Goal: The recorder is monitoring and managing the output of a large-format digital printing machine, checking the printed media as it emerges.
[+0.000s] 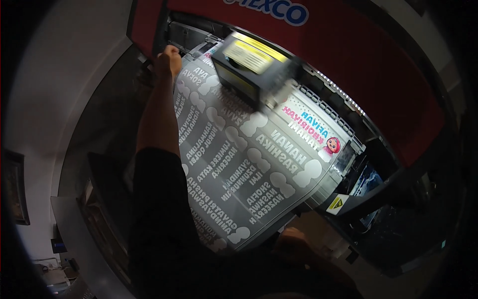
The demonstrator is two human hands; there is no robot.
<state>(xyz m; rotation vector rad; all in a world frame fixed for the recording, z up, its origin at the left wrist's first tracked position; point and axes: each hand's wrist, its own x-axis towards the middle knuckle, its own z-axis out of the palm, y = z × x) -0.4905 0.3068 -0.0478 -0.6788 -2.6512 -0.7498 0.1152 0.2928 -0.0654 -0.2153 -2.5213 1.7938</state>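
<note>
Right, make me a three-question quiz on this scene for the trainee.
1. True or false: the left hand is higher in the picture than the right hand.
2. What colour is the machine's large curved cover: (a) white, (b) red, (c) green?
3. Fill in: the dark box with a ____ label hangs over the printed sheet.

Key: 1 true; 2 b; 3 yellow.

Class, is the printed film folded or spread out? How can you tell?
Spread out: the printed film lies open before the printer's red cover, rows of lettering in view; lower end hidden.
</note>
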